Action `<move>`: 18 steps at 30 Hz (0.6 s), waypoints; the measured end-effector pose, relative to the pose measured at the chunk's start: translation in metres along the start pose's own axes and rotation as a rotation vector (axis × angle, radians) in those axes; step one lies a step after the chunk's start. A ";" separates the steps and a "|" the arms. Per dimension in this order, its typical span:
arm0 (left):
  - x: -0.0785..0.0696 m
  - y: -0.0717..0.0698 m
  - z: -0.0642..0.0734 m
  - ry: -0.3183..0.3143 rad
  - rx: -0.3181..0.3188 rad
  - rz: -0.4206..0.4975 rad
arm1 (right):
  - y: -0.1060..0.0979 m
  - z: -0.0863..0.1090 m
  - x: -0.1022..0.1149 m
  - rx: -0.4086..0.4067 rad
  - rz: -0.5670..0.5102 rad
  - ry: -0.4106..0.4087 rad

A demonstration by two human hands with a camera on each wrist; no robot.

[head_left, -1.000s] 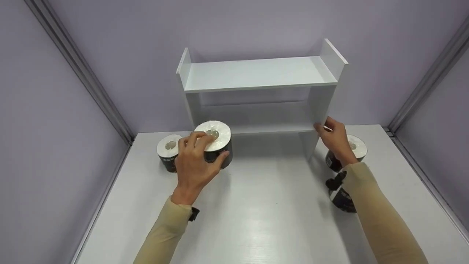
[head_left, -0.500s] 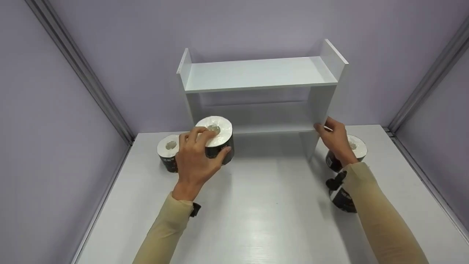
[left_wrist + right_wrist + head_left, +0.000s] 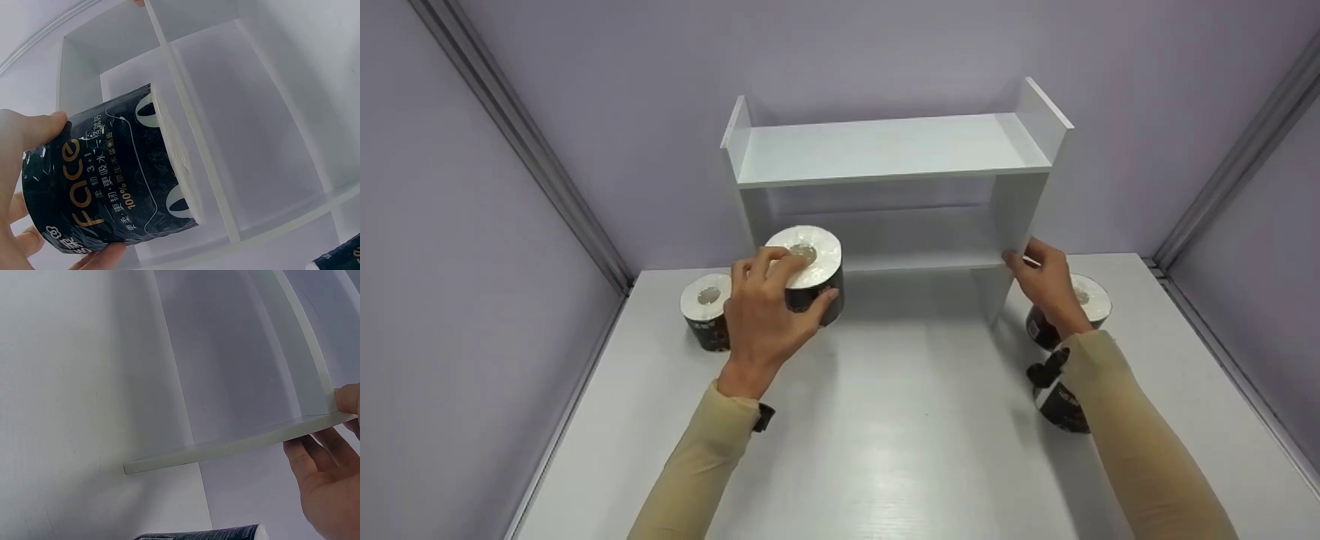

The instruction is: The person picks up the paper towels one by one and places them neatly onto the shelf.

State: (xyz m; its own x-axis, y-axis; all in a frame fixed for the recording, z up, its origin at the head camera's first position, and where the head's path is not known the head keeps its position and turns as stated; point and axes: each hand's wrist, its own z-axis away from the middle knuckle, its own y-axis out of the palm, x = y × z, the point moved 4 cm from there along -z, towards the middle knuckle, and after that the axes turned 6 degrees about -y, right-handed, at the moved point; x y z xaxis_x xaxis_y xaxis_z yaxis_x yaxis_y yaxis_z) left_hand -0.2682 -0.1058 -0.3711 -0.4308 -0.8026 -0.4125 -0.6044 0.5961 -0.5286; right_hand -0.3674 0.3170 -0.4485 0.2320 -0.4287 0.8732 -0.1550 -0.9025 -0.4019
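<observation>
My left hand (image 3: 769, 319) grips a toilet paper roll (image 3: 819, 247) in a dark wrapper, fingers over its white top and thumb along the near side. The roll is raised in front of the left end of a white two-tier shelf (image 3: 885, 150), around the height of the lower board. In the left wrist view the wrapper (image 3: 112, 174) shows "Face" lettering, and the roll's white end lies close to the board's edge. At the shelf's right side panel (image 3: 1020, 214), my right hand (image 3: 1044, 285) pinches the front edge, thumb inside and fingers outside where the lower board joins.
Another wrapped roll (image 3: 706, 300) stands on the white table (image 3: 877, 450) left of the shelf, partly behind my left hand. To the right are two more rolls, one (image 3: 1093, 300) behind my right wrist and one (image 3: 1061, 409) partly under the sleeve. A wall (image 3: 885, 45) stands behind.
My left hand has lifted the toilet paper roll a little higher and moved it slightly right, toward the shelf. My right hand stays on the side panel.
</observation>
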 end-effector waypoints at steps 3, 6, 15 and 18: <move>0.000 0.000 -0.002 0.005 -0.005 -0.004 | 0.000 -0.001 0.000 0.002 0.006 -0.001; -0.001 0.000 -0.004 0.016 -0.007 -0.005 | 0.001 -0.001 0.000 0.003 0.008 -0.003; -0.002 0.001 -0.008 0.032 -0.011 -0.002 | 0.000 -0.001 0.000 -0.003 0.005 -0.021; -0.002 0.002 -0.011 0.028 -0.004 0.005 | -0.001 -0.001 0.000 -0.008 0.011 -0.012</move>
State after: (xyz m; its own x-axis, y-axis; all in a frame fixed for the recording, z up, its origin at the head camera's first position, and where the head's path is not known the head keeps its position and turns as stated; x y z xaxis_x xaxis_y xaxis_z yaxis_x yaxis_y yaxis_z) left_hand -0.2755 -0.1029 -0.3632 -0.4523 -0.8001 -0.3941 -0.6050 0.5999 -0.5235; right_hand -0.3685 0.3176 -0.4478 0.2415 -0.4394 0.8652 -0.1656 -0.8972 -0.4094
